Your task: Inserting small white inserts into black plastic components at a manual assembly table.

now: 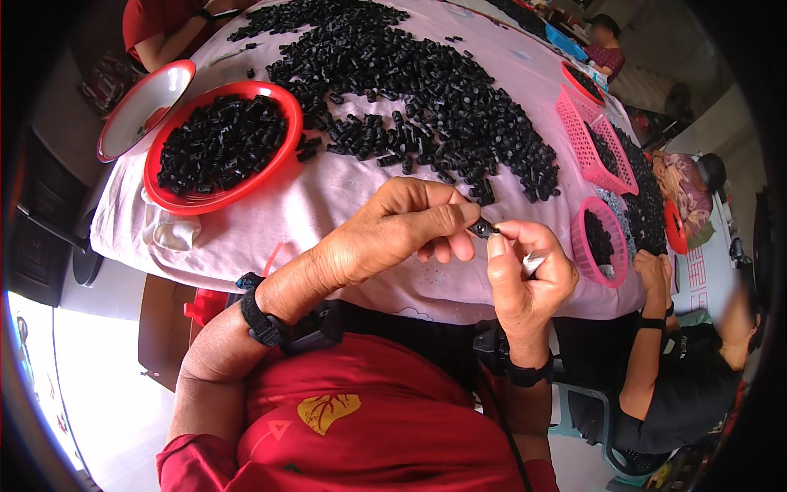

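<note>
While the left hand point(393, 223) pinches a small black part point(482, 228) between thumb and forefinger, the right hand point(526, 287) grips its other end, both above pink cloth point(283, 217). Left to right lie a red basin point(205, 202), heaped black pieces point(410, 90) and a pink basket point(577, 135); a co-worker point(689, 389) sits far right. A pale patch point(533, 263) by the right palm is indistinct.
</note>
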The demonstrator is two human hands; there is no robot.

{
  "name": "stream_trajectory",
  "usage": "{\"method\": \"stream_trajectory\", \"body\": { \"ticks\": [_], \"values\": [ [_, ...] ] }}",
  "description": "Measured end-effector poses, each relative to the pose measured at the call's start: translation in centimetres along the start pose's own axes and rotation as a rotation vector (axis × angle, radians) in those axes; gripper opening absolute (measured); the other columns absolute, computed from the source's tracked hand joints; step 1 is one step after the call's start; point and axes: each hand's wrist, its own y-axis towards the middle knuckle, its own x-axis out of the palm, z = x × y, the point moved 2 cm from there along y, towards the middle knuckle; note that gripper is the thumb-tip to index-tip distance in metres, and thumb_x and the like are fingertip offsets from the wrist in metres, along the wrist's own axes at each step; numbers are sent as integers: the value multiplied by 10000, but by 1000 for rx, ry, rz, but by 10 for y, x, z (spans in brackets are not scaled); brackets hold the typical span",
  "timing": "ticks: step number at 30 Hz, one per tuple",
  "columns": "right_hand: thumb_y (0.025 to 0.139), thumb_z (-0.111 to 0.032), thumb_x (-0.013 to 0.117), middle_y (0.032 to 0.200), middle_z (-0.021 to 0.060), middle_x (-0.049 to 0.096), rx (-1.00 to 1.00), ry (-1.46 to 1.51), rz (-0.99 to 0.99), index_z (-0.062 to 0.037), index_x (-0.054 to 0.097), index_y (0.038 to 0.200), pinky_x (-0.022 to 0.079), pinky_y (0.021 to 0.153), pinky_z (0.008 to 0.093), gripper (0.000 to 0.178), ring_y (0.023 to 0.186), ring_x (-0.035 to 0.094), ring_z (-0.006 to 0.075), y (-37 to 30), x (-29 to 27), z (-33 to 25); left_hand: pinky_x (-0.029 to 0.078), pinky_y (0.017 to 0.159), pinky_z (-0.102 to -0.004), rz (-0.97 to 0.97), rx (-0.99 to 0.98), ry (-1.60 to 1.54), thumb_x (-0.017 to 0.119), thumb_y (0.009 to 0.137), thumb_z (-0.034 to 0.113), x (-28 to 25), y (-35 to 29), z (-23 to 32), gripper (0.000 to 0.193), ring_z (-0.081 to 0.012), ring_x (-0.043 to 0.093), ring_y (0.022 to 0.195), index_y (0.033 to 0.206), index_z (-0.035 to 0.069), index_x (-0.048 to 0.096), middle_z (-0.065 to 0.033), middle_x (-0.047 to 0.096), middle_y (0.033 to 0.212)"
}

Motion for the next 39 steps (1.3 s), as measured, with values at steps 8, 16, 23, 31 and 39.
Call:
{"method": "stream_trajectory", "body": {
  "ticks": [8, 16, 23, 31, 39],
  "values": [
    [825, -89, 682, 661, -58, 571, 125, 78, -6, -7, 642, 874, 295, 468, 169, 104, 548, 405, -22, 2, 1, 3, 439, 607, -202, 23, -92, -58, 546, 944, 379, 2, 0, -1, 370, -58, 564, 642, 869, 42, 680, -23, 653, 712],
    [813, -38, 661, 627, -88, 506, 163, 145, -26, -14, 640, 914, 259, 467, 170, 106, 529, 351, -20, 0, 0, 6, 431, 614, -186, -38, -75, -121, 573, 940, 297, 1, -1, -4, 270, -48, 565, 691, 990, 42, 648, 1, 648, 794],
    [820, -34, 652, 616, -50, 548, 76, 55, -87, 4, 647, 941, 307, 458, 177, 127, 508, 411, -9, 0, 3, -3, 442, 624, -188, -72, -27, -103, 594, 926, 274, -2, 2, -7, 227, -49, 559, 703, 977, 56, 629, 3, 640, 809],
    [834, -27, 651, 614, -39, 564, 13, -39, -69, -4, 653, 935, 320, 455, 173, 103, 495, 446, -4, 4, -1, -2, 437, 616, -269, 332, 338, -903, 523, 918, 196, -101, -6, 26, 160, -120, 505, 645, 844, 68, 586, -4, 568, 721],
    [815, -2, 661, 637, -28, 579, 19, -22, -59, -13, 649, 919, 340, 451, 170, 105, 496, 461, -5, 3, -2, 1, 435, 614, -310, 813, 549, -1299, 373, 978, 355, -183, -49, 33, 411, -182, 498, 654, 904, -8, 551, -65, 562, 754]
  ]
}}
